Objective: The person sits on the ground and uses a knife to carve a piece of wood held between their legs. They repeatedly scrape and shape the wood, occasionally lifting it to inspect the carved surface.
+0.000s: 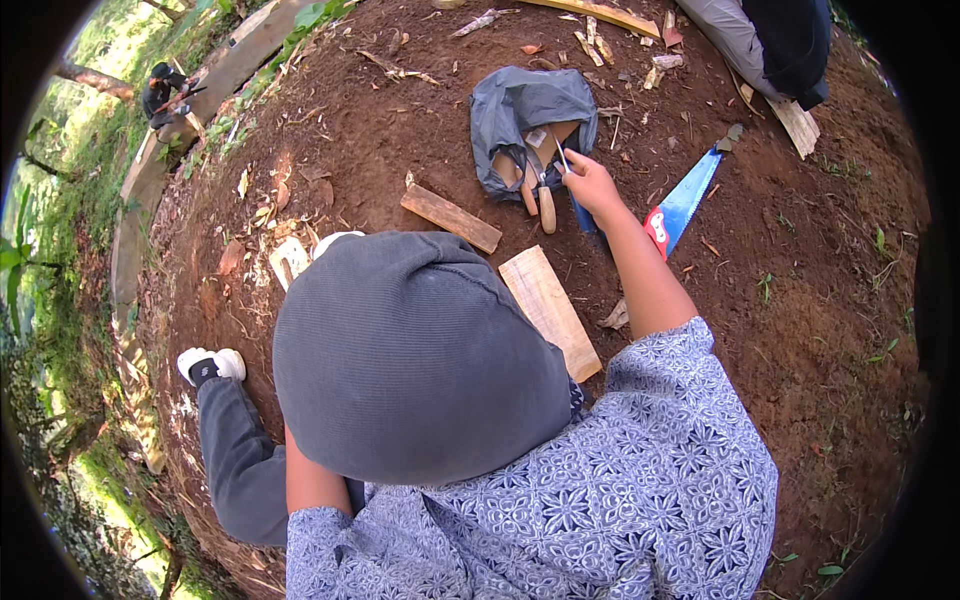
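My right hand (592, 190) reaches over the near edge of a dark plastic bag (520, 90). Thumb and fingers are pinched on a thin, pale metal tool (562, 158) whose kind I cannot make out. Beside it, a wooden-handled tool (547, 212) sticks out of the bag's mouth. A second wooden handle (528, 190) lies to its left, and cardboard-brown material shows inside. Something narrow and blue (583, 216) lies below my hand. My left forearm (310, 482) passes behind a large rounded shape of dark grey ribbed cloth (420, 350), which hides the left hand.
A blue-bladed saw (690, 200) with a red handle lies at the right. A pale plank (552, 312) and a browner wood piece (450, 218) rest on the dirt. Wood scraps and folded dark fabric (790, 45) are farther off. Another person (162, 95) sits at the far left.
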Demonstrator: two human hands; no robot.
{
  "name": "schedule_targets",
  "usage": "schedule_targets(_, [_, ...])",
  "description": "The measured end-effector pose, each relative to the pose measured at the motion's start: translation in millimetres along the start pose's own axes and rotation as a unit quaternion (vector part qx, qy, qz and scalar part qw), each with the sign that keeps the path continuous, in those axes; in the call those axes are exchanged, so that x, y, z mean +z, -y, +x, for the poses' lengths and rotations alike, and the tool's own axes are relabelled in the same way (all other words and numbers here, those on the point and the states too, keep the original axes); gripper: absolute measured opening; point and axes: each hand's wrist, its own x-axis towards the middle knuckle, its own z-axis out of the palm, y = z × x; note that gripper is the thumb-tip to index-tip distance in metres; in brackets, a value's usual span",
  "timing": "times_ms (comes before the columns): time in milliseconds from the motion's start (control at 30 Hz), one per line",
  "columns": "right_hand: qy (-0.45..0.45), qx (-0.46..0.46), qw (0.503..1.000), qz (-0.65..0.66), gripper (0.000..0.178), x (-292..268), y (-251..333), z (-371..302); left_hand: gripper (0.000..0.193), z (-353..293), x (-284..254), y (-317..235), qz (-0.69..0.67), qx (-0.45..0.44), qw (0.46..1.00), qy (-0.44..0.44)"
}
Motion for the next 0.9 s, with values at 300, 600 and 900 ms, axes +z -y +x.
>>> schedule_targets(300, [-0.111, 0.008, 0.974, -0.199, 0.035, -17, -55, -26, 0.040, 15, -20, 11, 0.010, 0.001, 1.000, 0.005])
schedule_targets(600, [-0.140, 0.028, 0.921, -0.363, 0.027, -30, -82, -48, 0.025, -27, 67, 15, 0.209, 0.100, 0.963, -0.140])
schedule_targets(900, [-0.054, 0.120, 0.982, -0.134, 0.027, -43, -102, -58, 0.027, -38, 64, 3, 0.064, 0.078, 0.988, -0.119])
